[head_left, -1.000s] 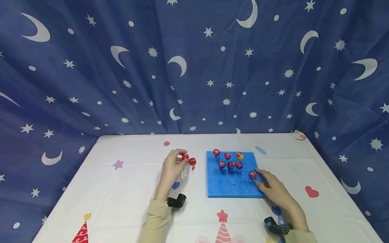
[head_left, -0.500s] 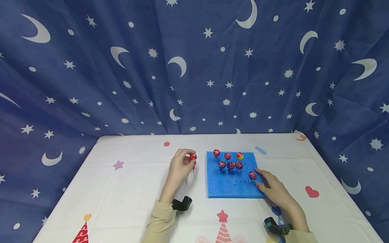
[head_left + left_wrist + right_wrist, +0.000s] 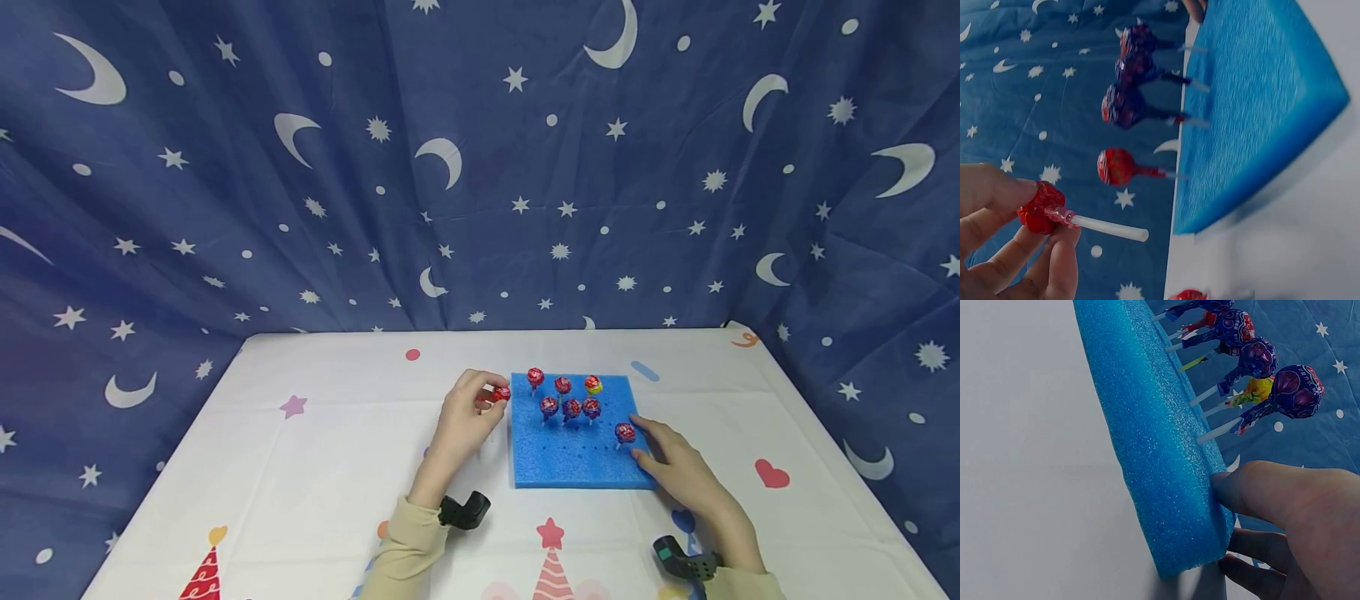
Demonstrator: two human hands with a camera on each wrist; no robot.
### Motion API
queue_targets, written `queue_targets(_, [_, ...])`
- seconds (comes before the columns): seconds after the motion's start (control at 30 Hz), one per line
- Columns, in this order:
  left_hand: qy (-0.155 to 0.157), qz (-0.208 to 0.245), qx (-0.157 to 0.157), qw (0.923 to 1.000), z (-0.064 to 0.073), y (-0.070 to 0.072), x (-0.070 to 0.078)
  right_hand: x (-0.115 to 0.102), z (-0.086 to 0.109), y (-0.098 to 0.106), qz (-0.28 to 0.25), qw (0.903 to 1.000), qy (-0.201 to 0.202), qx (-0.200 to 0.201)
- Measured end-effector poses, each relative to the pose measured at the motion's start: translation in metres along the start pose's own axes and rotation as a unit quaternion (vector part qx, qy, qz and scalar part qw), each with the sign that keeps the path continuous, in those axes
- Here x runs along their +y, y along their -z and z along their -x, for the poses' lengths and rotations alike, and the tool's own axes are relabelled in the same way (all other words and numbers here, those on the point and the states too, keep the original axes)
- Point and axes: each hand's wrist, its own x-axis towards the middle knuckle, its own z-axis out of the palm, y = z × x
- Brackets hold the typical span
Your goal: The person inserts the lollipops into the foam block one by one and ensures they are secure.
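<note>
In the head view my left hand is just left of the blue foam block. Thumb and fingers pinch the head of a red-wrapped lollipop, its bare white stick pointing toward the block in the left wrist view. A second red lollipop lies on the table, mostly cut off at that view's bottom edge; in the head view my hand hides it. My right hand rests against the block's right edge, thumb touching the foam and the other fingers along its end.
Several lollipops stand upright in the block: red ones and a red-yellow one at the back, purple ones before them. A purple lollipop stands by my right hand. Rows of small holes mark the block's front. A blue curtain hangs behind the table.
My left hand has moved right with the pinched red lollipop, passing over the other red lollipop toward the block. My right hand stays at the block's edge.
</note>
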Motion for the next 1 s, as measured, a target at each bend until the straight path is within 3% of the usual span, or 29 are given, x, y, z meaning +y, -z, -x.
queue_targets(0.5, [-0.027,0.010,-0.087,0.9958,0.011,-0.023,0.018,0.000,0.000,0.001,-0.007,1.0000,-0.001,-0.004])
queue_targets(0.67, [-0.043,0.019,-0.105,0.9933,0.015,-0.036,0.023,0.000,0.000,0.001,-0.007,1.0000,-0.002,-0.006])
queue_targets(1.0, [-0.044,0.045,-0.123,0.9904,0.021,-0.054,0.030,0.002,0.001,0.002,-0.010,0.9999,0.009,0.004])
